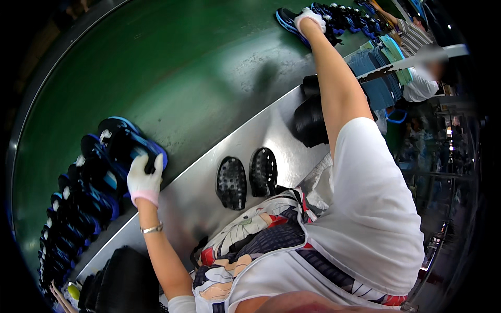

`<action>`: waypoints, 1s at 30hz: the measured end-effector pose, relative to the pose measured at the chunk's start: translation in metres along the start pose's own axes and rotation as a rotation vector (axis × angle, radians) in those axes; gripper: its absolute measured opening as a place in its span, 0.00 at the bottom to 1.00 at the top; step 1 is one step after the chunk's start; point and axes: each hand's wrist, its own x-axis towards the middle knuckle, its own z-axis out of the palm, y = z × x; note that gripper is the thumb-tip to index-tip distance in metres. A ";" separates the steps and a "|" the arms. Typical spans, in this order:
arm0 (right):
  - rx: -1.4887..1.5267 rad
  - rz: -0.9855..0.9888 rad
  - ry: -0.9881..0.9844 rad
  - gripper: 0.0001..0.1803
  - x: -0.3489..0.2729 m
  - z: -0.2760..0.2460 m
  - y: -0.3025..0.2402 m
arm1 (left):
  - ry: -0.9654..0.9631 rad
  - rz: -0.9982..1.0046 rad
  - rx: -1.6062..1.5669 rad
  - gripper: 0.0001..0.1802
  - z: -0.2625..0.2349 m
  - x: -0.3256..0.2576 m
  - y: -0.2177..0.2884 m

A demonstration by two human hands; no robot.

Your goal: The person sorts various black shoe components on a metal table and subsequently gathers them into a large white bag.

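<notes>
Both my hands wear white gloves with pink cuffs. My left hand (144, 179) is closed on the near end of a black and blue shoe (122, 138), the front one of a long row on the green belt. Its thumb lies along the shoe's rim, while the other fingers are partly hidden. Stretched far to the upper right, my right hand (311, 22) grips another black and blue shoe (290, 22) at the belt. Between my arms, two black insole-shaped pieces with dotted surfaces, a left one (231, 182) and a right one (263, 171), lie on the metal ledge (203, 169).
More shoes (78, 203) line the belt (209, 68) at left, and others (355, 18) at upper right. Black stacked pieces stand on the ledge by my right arm (310, 122) and lower left (125, 281). Blue-green stacks (378, 60) sit near co-workers (420, 83) at right.
</notes>
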 end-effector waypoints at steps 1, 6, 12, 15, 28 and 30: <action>0.117 0.153 -0.008 0.24 0.013 0.007 0.007 | 0.049 0.099 0.037 0.22 0.005 0.002 -0.012; -0.174 0.193 -0.127 0.26 0.044 0.033 0.035 | 0.102 0.137 -0.014 0.17 0.010 -0.003 -0.016; -0.291 0.283 -0.188 0.32 0.159 0.132 0.059 | 0.164 0.144 0.010 0.15 0.002 -0.006 -0.022; -0.503 0.115 -0.468 0.37 0.125 0.107 0.057 | 0.101 0.118 0.004 0.14 -0.001 -0.003 -0.009; -0.216 -0.425 -0.511 0.45 0.053 0.062 0.015 | 0.171 0.164 0.035 0.16 0.013 0.000 -0.032; -0.191 -0.541 -0.522 0.43 0.001 0.028 -0.019 | 0.183 0.162 0.053 0.17 0.013 0.000 -0.039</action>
